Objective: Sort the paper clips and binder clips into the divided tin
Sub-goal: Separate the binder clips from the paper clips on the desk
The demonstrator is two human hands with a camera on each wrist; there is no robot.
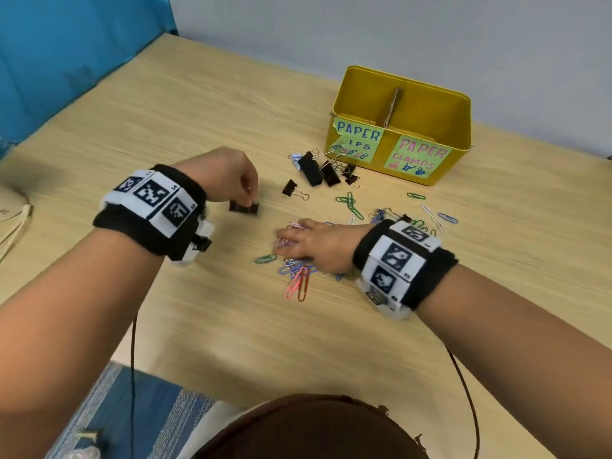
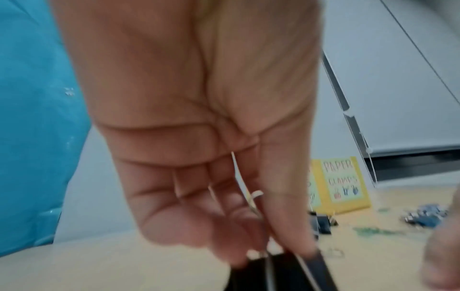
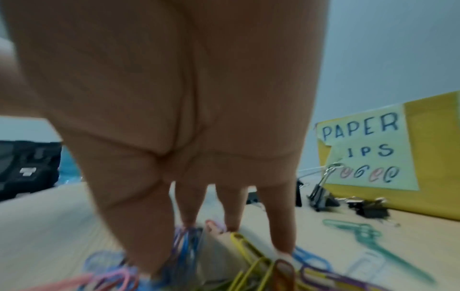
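Note:
A yellow tin (image 1: 458, 160) stands at the back right, split by a cardboard divider, with labels "PAPER CLIPS" on its left half and "PAPER CLAMPS" on its right half. My left hand (image 1: 248, 198) pinches the wire handles of a black binder clip (image 1: 244, 207) that touches the table; the left wrist view shows the same binder clip (image 2: 286, 273) under the fingertips. My right hand (image 1: 288, 240) lies with straight, spread fingers on a heap of coloured paper clips (image 1: 298, 276). In the right wrist view those paper clips (image 3: 248, 261) sit under the fingers (image 3: 281, 226).
More black binder clips (image 1: 318, 170) are piled before the tin, one binder clip (image 1: 293, 188) apart. Loose paper clips (image 1: 351, 203) scatter toward the right. A blue sheet (image 1: 66, 61) hangs at left, a beige object (image 1: 10, 207) lies at the table's left edge, and cables hang off the front.

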